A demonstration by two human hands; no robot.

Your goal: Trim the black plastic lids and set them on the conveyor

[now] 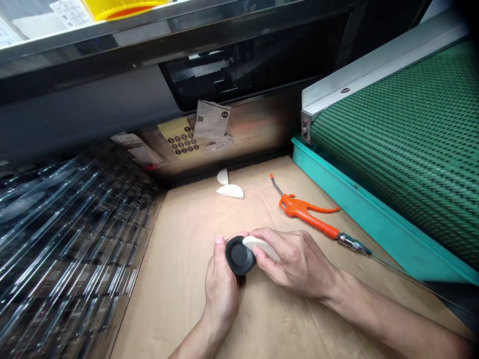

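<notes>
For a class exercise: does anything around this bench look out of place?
Yes: the creased printed slip sits crooked against the panel behind the bench, unlike the flat yellow dotted sheet beside it.

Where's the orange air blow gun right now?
In the head view, the orange air blow gun lies on the cardboard sheet, beyond and right of the right hand, alongside the teal tray edge.

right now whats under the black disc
The left hand sits under the black disc, with a cardboard sheet below it; the hand covers the disc's underside, so that cannot be seen.
</notes>
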